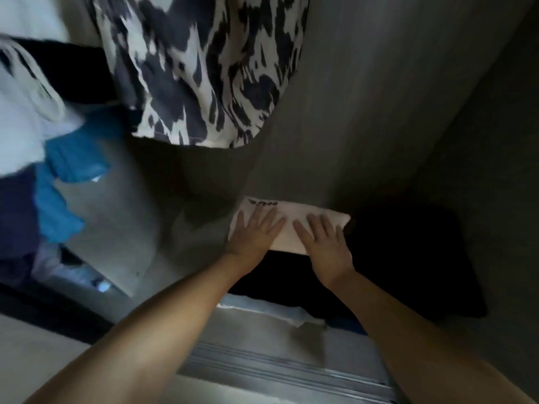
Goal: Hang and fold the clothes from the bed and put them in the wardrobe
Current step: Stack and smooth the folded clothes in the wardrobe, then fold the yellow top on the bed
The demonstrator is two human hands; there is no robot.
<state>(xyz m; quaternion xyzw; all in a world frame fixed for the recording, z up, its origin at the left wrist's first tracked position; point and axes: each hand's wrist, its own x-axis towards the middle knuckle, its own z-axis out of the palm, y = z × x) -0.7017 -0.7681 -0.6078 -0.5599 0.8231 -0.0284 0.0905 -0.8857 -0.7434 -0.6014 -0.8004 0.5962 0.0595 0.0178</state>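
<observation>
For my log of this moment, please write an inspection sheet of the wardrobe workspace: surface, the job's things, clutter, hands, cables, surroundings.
Surface: wardrobe floor, grey, dim; metal door track at its front edge.
Job's things: folded white garment with dark print, lying on a dark folded pile.
Clutter: pale cloth sticking out under the dark pile.
Hands: left hand and right hand flat on the white garment, fingers straight.
Cables: nothing seen.
Surroundings: black-and-white patterned garment hanging above; white top and blue garment hanging at the left.
</observation>
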